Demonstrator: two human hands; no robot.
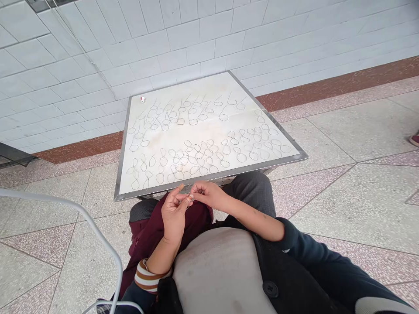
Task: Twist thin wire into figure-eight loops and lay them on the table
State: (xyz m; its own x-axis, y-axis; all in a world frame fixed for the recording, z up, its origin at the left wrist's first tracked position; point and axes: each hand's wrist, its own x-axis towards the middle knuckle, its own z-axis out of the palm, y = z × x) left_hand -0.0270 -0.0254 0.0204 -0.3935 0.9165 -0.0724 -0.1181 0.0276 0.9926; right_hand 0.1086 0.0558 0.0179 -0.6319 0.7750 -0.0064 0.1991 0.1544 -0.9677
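Note:
My left hand (pixel 175 213) and my right hand (pixel 206 195) meet over my lap, just off the front edge of the white table (pixel 203 131). Fingertips of both pinch something small and thin, perhaps wire, too small to make out. Many thin dark wire pieces lie on the tabletop. Toward the back they are single loops with a straight tail, such as this tailed loop (pixel 223 117). Closer to me, many are double loops shaped like a figure eight, such as this one (pixel 146 179).
A small white and red object (pixel 142 100) sits at the table's back left corner. Behind the table stands a tiled wall (pixel 183 39). A grey curved tube (pixel 98 233) crosses the lower left. Part of a shoe (pixel 414 140) shows at the far right.

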